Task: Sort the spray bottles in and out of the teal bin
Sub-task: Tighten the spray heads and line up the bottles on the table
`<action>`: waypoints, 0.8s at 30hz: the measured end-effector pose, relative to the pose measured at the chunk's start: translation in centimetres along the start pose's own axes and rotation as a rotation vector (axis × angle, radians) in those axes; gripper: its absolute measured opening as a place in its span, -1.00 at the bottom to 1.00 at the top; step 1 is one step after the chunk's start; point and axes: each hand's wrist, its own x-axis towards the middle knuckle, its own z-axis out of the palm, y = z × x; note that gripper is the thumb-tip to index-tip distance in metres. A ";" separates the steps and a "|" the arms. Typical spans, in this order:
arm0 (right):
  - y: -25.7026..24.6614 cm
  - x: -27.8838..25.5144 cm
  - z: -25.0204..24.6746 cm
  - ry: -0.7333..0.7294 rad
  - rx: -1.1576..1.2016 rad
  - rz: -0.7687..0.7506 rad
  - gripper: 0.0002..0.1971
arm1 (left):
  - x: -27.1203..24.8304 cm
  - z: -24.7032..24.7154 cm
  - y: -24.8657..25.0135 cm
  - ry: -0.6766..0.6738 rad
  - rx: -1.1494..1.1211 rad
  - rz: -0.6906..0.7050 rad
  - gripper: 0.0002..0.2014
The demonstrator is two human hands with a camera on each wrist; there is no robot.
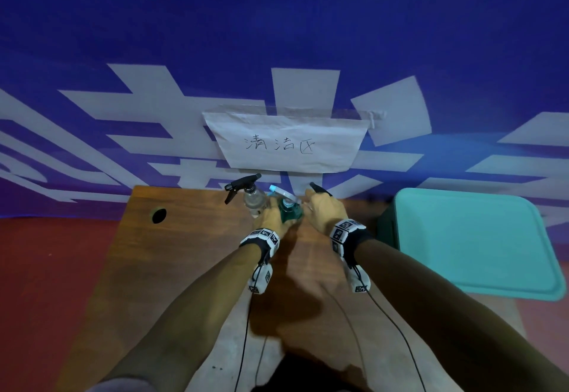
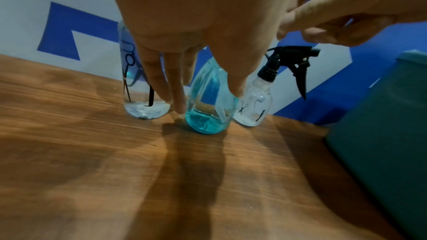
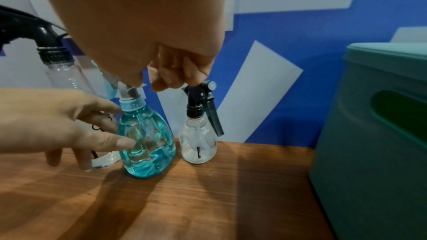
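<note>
My left hand open, fingers resting against blue bottle on table. Right hand pinching small clear bottle's black sprayer. Bottles crowded; I risk toppling neighbour when lifting. Teal bin at right, lid on.

the paper sign taped to the backdrop reads "清洁区".

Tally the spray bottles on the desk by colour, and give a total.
Clear bottles with black trigger heads: 2, the taller clear bottle and the smaller clear bottle
Blue bottle: 1
Total: 3, all standing on the wooden desk, none in the teal bin.
</note>
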 end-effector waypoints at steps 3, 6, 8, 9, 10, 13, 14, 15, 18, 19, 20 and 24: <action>0.9 -2.2 -0.9 0.080 0.010 0.007 -0.78 | -2.1 -0.4 1.0 0.060 0.032 -0.035 -0.34; 1.9 -4.1 -2.0 0.122 -0.005 0.025 -0.77 | -4.0 -0.6 2.1 0.093 0.088 -0.045 -0.67; 2.7 -5.3 -2.6 0.142 -0.022 0.041 -0.79 | -5.2 -0.9 3.1 0.074 0.132 -0.025 -0.76; 3.2 -5.8 -2.8 0.146 -0.034 0.051 -0.79 | -5.7 -1.2 3.8 0.070 0.155 -0.008 -0.78; 3.6 -6.2 -3.1 0.153 -0.042 0.063 -0.78 | -6.2 -1.4 4.5 0.066 0.178 0.010 -0.78; 4.7 -7.3 -3.8 0.162 -0.057 0.091 -0.73 | -6.9 -1.8 6.4 0.052 0.204 0.072 -0.78; 5.0 -7.6 -4.0 0.165 -0.060 0.094 -0.71 | -7.0 -1.7 6.9 0.041 0.183 0.079 -0.77; 5.4 -7.8 -4.2 0.165 -0.061 0.100 -0.69 | -7.1 -1.6 7.5 0.029 0.157 0.094 -0.78; 6.5 -8.3 -4.5 0.150 -0.063 0.122 -0.68 | -7.2 -0.9 8.7 -0.037 -0.015 0.129 -0.90; 6.8 -8.4 -4.6 0.138 -0.065 0.127 -0.70 | -7.3 -0.6 9.0 -0.049 -0.059 0.147 -0.96; 7.1 -8.4 -4.7 0.128 -0.067 0.127 -0.71 | -7.3 -0.3 9.2 -0.053 -0.086 0.149 -0.94; 8.1 -8.1 -4.8 0.089 -0.065 0.115 -0.72 | -6.9 1.4 9.8 -0.036 -0.102 0.146 -0.81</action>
